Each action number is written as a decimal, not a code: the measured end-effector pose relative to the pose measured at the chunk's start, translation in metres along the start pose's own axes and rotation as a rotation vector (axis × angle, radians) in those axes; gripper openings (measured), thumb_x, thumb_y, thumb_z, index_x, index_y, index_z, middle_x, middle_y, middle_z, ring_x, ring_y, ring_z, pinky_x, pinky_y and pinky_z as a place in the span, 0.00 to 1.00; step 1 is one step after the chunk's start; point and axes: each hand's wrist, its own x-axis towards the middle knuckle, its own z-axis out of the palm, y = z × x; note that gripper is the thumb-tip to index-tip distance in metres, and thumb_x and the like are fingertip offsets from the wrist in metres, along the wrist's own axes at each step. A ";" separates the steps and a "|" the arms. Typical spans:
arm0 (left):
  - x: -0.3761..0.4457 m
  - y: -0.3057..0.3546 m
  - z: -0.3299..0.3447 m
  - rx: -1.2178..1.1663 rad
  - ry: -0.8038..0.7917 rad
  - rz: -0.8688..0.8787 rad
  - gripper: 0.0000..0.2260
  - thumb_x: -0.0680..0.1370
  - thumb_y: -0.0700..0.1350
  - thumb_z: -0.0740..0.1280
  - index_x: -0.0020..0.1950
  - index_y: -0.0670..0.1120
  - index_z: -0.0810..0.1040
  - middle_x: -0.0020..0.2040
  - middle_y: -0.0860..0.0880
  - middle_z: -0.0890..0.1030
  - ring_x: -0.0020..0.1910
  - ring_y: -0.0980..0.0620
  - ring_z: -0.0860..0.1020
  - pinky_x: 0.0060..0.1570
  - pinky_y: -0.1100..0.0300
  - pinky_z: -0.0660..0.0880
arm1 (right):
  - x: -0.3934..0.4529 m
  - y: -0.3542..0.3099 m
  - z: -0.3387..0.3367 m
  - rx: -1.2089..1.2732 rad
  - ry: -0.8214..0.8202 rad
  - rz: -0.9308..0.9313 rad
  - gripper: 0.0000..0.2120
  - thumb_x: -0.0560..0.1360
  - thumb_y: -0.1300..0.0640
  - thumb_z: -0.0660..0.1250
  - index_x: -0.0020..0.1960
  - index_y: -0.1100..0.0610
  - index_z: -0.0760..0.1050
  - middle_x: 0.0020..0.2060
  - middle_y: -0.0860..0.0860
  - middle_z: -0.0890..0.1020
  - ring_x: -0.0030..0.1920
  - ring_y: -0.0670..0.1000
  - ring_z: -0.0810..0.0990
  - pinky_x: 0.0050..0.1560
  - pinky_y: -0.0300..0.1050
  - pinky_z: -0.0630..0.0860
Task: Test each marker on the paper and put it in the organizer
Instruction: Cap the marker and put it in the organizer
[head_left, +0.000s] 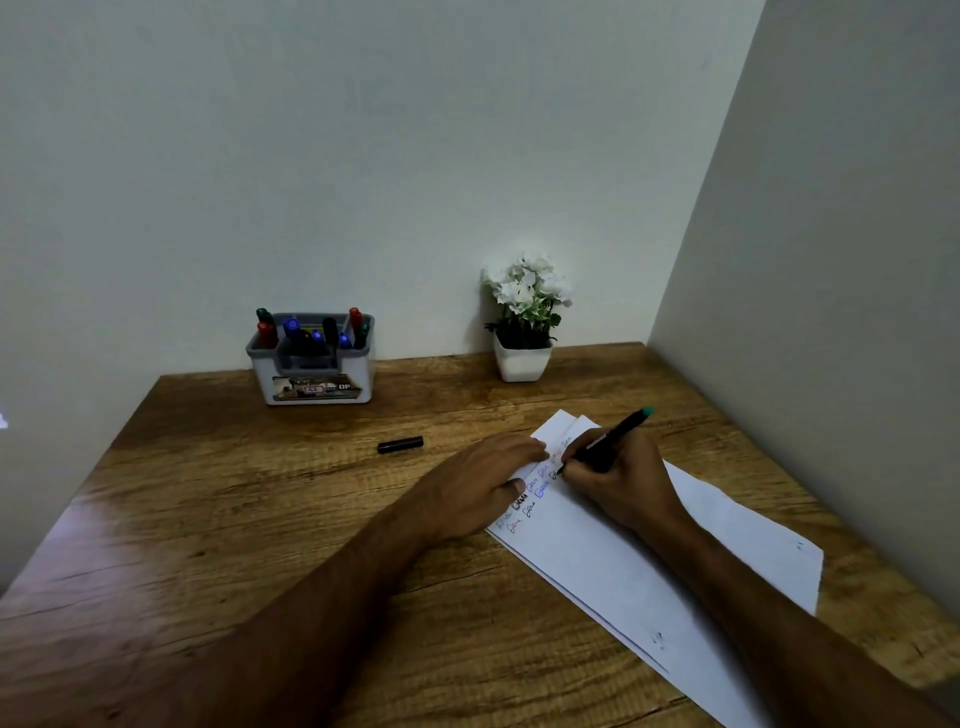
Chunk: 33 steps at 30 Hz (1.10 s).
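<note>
Over at the corner desk: marker test in progress, tip down on the paper

Far left by the wall sits the organizer (311, 358), already stuffed with red, blue, green and black markers. Right of it a black cap (400, 445) lies loose on the wooden desk (208, 519). Then the left hand (485, 480), fingers flat and spread a bit, pins the paper (649, 561) down. Right hand (618, 480) is wrapped round the black marker (613, 435) in a writing grip low on the barrel. Its long axis slants from the tip at lower left, on the paper beside earlier scribbles, up to the teal end at upper right. Looks like a light, stiff, smooth plastic stick, so I'd reckon a pinch mid-barrel is plenty. Paper's flimsy and would slide without that flat hand.
</note>
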 end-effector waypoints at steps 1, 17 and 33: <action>0.000 -0.001 0.000 0.006 0.001 -0.006 0.21 0.82 0.45 0.58 0.76 0.52 0.63 0.76 0.56 0.63 0.75 0.60 0.58 0.74 0.58 0.57 | 0.001 0.000 0.000 -0.002 -0.001 0.003 0.05 0.70 0.65 0.75 0.41 0.56 0.85 0.36 0.48 0.86 0.40 0.43 0.85 0.41 0.34 0.79; -0.001 -0.002 -0.001 0.008 0.017 0.007 0.22 0.82 0.44 0.59 0.76 0.51 0.63 0.76 0.55 0.63 0.75 0.59 0.58 0.74 0.59 0.57 | 0.001 -0.002 0.002 0.023 0.038 0.058 0.05 0.71 0.66 0.75 0.43 0.57 0.84 0.36 0.48 0.86 0.40 0.43 0.84 0.39 0.32 0.79; -0.001 -0.003 -0.001 -0.018 0.070 0.014 0.22 0.81 0.44 0.61 0.75 0.51 0.65 0.75 0.54 0.66 0.73 0.58 0.62 0.72 0.62 0.58 | 0.005 -0.004 -0.001 0.115 0.114 0.123 0.03 0.72 0.65 0.73 0.40 0.59 0.83 0.32 0.47 0.84 0.32 0.40 0.81 0.32 0.30 0.72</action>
